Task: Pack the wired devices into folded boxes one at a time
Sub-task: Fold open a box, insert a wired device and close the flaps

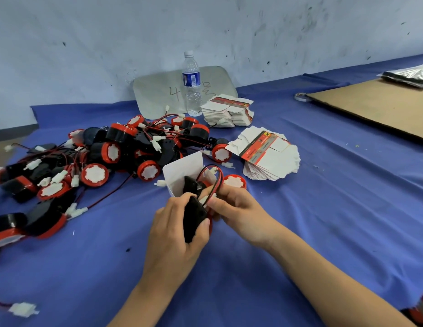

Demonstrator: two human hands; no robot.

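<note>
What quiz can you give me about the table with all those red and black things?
1. True or false: the water bottle is lying on its side.
2. What does the left hand grip? A) a black device B) a roll of tape C) a pencil
3. How many stacks of flat boxes lie on the blue cloth?

Key: 1. False, it stands upright. 2. A. 3. Two.
</note>
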